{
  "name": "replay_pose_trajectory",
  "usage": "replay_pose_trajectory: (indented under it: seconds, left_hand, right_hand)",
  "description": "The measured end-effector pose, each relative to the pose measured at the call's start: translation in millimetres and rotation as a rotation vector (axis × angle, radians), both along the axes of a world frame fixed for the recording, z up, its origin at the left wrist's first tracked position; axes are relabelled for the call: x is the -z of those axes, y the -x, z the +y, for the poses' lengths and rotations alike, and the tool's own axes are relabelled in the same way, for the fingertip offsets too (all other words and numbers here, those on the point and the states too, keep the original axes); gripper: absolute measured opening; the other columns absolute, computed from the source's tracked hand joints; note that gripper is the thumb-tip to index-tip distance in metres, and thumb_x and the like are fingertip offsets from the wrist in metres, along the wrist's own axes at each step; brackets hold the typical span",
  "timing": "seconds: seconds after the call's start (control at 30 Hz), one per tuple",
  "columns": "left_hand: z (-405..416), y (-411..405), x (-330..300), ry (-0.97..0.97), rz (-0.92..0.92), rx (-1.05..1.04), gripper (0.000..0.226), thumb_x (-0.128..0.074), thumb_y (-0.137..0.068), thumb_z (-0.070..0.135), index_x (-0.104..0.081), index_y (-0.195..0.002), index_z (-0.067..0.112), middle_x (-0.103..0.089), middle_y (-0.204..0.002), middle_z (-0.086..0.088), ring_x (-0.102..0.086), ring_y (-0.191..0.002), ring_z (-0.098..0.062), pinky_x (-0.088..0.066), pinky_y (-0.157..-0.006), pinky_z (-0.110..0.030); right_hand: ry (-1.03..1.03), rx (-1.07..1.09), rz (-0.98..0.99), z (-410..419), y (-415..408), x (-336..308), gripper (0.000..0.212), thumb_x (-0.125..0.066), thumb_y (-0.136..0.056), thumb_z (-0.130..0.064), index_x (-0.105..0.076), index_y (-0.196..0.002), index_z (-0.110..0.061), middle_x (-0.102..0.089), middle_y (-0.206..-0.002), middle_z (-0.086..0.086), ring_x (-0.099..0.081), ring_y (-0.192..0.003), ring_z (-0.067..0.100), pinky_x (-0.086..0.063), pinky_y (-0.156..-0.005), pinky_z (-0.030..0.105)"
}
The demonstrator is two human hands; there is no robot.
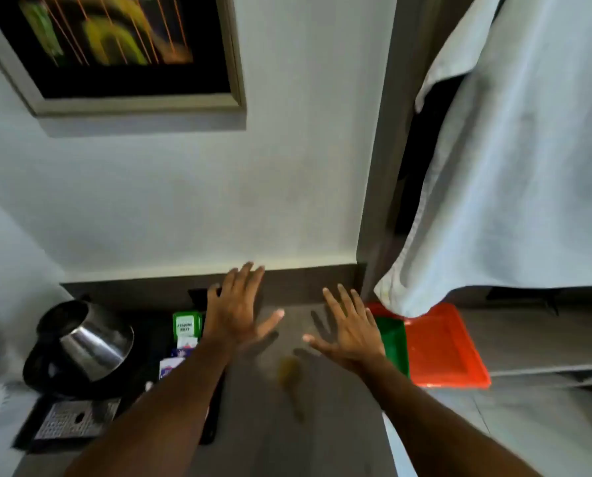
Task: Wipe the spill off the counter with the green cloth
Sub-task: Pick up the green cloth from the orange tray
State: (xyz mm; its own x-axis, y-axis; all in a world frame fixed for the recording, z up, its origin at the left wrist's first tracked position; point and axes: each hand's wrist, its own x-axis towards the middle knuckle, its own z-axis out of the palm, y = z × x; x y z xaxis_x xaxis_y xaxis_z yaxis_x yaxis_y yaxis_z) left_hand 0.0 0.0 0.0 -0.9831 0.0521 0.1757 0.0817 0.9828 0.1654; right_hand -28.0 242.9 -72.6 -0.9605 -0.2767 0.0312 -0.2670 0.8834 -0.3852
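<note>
A brownish-yellow spill (pixel 290 373) streaks the grey counter (pixel 253 425) near its middle. The green cloth (pixel 395 342) lies folded in an orange tray (pixel 449 349) at the right, partly hidden by my right hand. My left hand (pixel 237 311) hovers flat above the counter, up and left of the spill, with fingers spread and nothing in it. My right hand (pixel 348 327) is also flat and spread, just up and right of the spill, beside the cloth, holding nothing.
A steel kettle (pixel 88 342) stands on a black tray (pixel 122 407) at the left with tea sachets (pixel 185 327). A white towel (pixel 515 160) hangs down at the right, over the orange tray. A framed picture (pixel 115 49) hangs on the wall behind.
</note>
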Motion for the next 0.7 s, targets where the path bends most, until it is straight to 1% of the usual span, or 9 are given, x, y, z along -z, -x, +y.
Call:
replay_pose_trajectory:
  seconds: [0.1, 0.23, 0.3, 0.4, 0.5, 0.57, 0.6, 0.67, 0.7]
  left_hand:
    - [7, -13, 60, -0.018, -0.168, -0.004, 0.102, -0.043, -0.076, 0.083, -0.038, -0.158, 0.022, -0.038, -0.165, -0.009, -0.04, -0.149, -0.034, -0.037, -0.11, -0.058]
    - [36, -10, 128, -0.061, -0.302, 0.032, 0.104, -0.042, -0.075, 0.085, -0.037, -0.158, 0.023, -0.041, -0.164, -0.009, -0.041, -0.148, -0.032, -0.036, -0.116, -0.052]
    - [60, -3, 155, -0.066, -0.449, 0.062, 0.103, -0.045, -0.078, 0.085, -0.024, -0.162, 0.029, -0.031, -0.168, -0.006, -0.031, -0.153, -0.028, -0.028, -0.121, -0.052]
    - [93, 9, 190, -0.008, -0.534, 0.128, 0.101, -0.039, -0.078, 0.086, -0.015, -0.162, 0.036, -0.023, -0.171, -0.003, -0.025, -0.154, -0.027, -0.019, -0.122, -0.055]
    - [122, 28, 212, 0.07, -0.545, 0.208, 0.094, -0.039, -0.083, 0.081, -0.014, -0.161, 0.035, -0.018, -0.172, -0.003, -0.027, -0.153, -0.03, -0.022, -0.117, -0.059]
    - [136, 35, 220, 0.128, -0.55, 0.254, 0.089, -0.043, -0.088, 0.077, -0.015, -0.161, 0.034, -0.016, -0.172, -0.003, -0.027, -0.151, -0.032, -0.028, -0.116, -0.056]
    - [139, 36, 225, 0.162, -0.544, 0.274, 0.087, -0.044, -0.089, 0.076, -0.017, -0.16, 0.034, -0.015, -0.172, -0.004, -0.027, -0.151, -0.034, -0.031, -0.115, -0.055]
    - [142, 36, 231, 0.206, -0.531, 0.298, 0.084, -0.044, -0.09, 0.076, -0.02, -0.159, 0.033, -0.013, -0.172, -0.005, -0.024, -0.15, -0.036, -0.033, -0.114, -0.054]
    - [142, 35, 234, 0.204, -0.529, 0.301, 0.084, -0.044, -0.09, 0.076, -0.021, -0.158, 0.033, -0.012, -0.172, -0.006, -0.023, -0.15, -0.036, -0.033, -0.114, -0.054]
  right_hand:
    - [0.042, 0.196, -0.185, 23, -9, 48, 0.11, -0.028, -0.064, -0.102, -0.012, -0.155, -0.042, -0.016, -0.168, 0.0, -0.015, -0.154, 0.03, -0.027, -0.12, 0.056]
    - [0.173, 0.425, -0.379, 63, 0, 100, 0.1, -0.035, -0.074, -0.092, -0.014, -0.157, -0.04, -0.029, -0.164, 0.01, -0.031, -0.148, 0.036, -0.034, -0.117, 0.052]
    - [0.252, 0.51, -0.413, 81, 9, 117, 0.096, -0.045, -0.081, -0.083, -0.017, -0.158, -0.035, -0.034, -0.161, 0.016, -0.037, -0.144, 0.038, -0.038, -0.114, 0.05]
    - [0.413, 0.653, -0.395, 109, 20, 136, 0.085, -0.071, -0.085, -0.054, -0.035, -0.153, -0.019, -0.051, -0.149, 0.018, -0.052, -0.132, 0.037, -0.046, -0.107, 0.048]
    - [0.549, 0.877, -0.427, 139, 38, 162, 0.066, -0.087, -0.076, -0.018, -0.056, -0.134, -0.005, -0.063, -0.131, 0.02, -0.061, -0.117, 0.037, -0.052, -0.099, 0.05]
    - [0.723, 0.983, -0.478, 153, 50, 177, 0.054, -0.081, -0.075, 0.006, -0.059, -0.124, -0.001, -0.065, -0.12, 0.018, -0.064, -0.103, 0.034, -0.056, -0.094, 0.049]
    - [0.823, 1.009, -0.5, 158, 56, 182, 0.05, -0.074, -0.077, 0.015, -0.057, -0.121, 0.0, -0.062, -0.112, 0.017, -0.063, -0.092, 0.032, -0.06, -0.083, 0.045]
    - [0.981, 1.053, -0.546, 165, 67, 188, 0.05, -0.063, -0.081, 0.023, -0.054, -0.124, -0.002, -0.06, -0.105, 0.014, -0.061, -0.082, 0.029, -0.056, -0.062, 0.036]
    - [1.034, 1.073, -0.578, 168, 70, 190, 0.052, -0.059, -0.083, 0.023, -0.052, -0.126, -0.004, -0.061, -0.101, 0.013, -0.062, -0.081, 0.029, -0.052, -0.061, 0.037]
